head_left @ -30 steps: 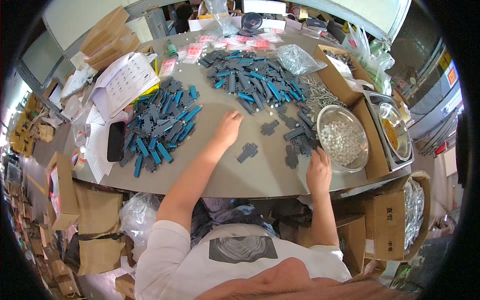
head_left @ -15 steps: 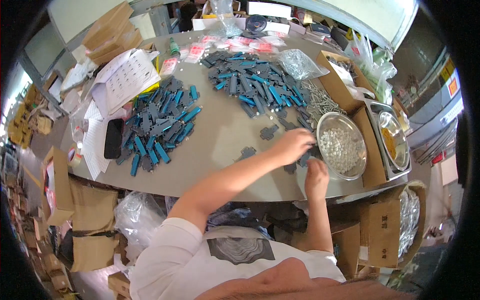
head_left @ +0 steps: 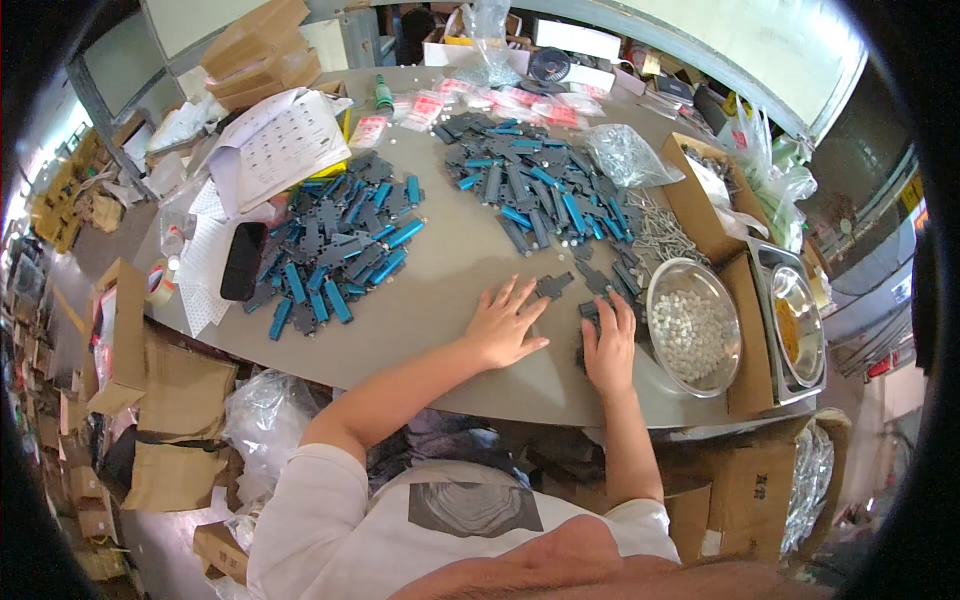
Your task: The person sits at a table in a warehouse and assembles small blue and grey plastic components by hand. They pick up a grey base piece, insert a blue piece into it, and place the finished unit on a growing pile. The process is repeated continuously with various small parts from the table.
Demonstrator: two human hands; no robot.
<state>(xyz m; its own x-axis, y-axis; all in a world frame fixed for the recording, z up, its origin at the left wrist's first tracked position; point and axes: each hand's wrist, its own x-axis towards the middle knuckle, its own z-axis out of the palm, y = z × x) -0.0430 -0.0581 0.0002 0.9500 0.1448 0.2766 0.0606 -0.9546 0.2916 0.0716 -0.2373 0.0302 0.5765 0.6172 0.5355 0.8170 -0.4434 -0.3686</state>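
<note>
My left hand (head_left: 505, 325) lies on the grey tabletop with its fingers spread, holding nothing I can see. Just past its fingertips is a dark grey cross-shaped plastic piece (head_left: 553, 286). To the right, my right hand (head_left: 609, 350) has its fingers stretched forward over a few dark grey pieces (head_left: 590, 312); it partly hides them, and no grip on them shows. Beside that hand stands a steel bowl (head_left: 738, 345) of small white round pieces (head_left: 688, 322). Beyond my hands spreads a heap of dark grey and blue plastic parts (head_left: 540, 185).
A second heap of such parts (head_left: 335, 240) is at the left, by a black phone (head_left: 243, 262) and papers (head_left: 285, 145). Long metal screws (head_left: 668, 232) lie behind the bowl. A cardboard box (head_left: 752, 335) and a steel tray (head_left: 812, 380) line the right edge.
My hands have moved apart: the left drew back to the left and spread its fingers, while the right reached forward and flattened over the grey pieces. The view has shifted slightly.
</note>
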